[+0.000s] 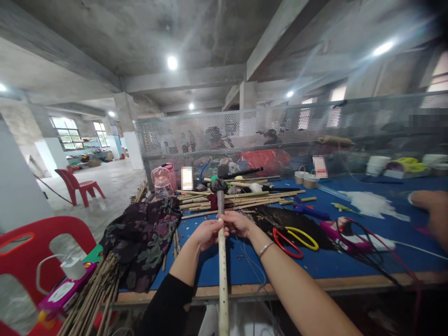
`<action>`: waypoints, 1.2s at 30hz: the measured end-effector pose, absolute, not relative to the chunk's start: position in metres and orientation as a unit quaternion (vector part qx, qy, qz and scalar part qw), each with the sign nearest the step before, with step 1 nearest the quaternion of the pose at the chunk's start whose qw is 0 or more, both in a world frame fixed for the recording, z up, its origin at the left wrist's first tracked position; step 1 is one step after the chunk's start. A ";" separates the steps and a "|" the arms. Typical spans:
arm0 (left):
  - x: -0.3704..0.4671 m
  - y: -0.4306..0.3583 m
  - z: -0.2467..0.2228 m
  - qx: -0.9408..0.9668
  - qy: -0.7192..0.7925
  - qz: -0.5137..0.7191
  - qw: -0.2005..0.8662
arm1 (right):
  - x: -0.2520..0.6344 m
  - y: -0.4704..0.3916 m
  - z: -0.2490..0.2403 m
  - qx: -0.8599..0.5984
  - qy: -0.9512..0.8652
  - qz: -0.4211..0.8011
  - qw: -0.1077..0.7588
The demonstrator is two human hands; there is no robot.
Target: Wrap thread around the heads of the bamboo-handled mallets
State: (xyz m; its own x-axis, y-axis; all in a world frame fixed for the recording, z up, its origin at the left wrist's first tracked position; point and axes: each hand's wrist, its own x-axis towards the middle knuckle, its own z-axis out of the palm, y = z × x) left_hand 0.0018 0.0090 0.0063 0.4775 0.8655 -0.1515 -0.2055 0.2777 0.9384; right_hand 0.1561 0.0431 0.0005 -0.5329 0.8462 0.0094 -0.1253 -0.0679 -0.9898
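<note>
A long pale bamboo pipe with small holes (223,280) runs from the bottom edge up over the blue table (280,266). Its far part is wrapped in grey, with a dark round end (219,185). My left hand (209,233) pinches the pipe from the left, just below the grey wrap. From the right, my right hand (237,224) closes its fingers at the same spot, touching the wrap's lower end. Thin grey thread (250,261) hangs in loops below my right hand. Red and yellow handled scissors (294,240) lie to the right.
Bamboo sticks (245,200) lie behind my hands. A dark flowered cloth (140,238) covers the table's left end. Power strips (346,238) and cables lie on the right, near another person's blurred hand (430,205). A perforated metal screen (196,140) stands behind; red chairs (80,186) are left.
</note>
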 end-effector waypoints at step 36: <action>0.003 0.008 0.008 0.532 0.369 0.414 0.640 | 0.152 0.043 0.001 -0.319 -0.594 0.617 0.407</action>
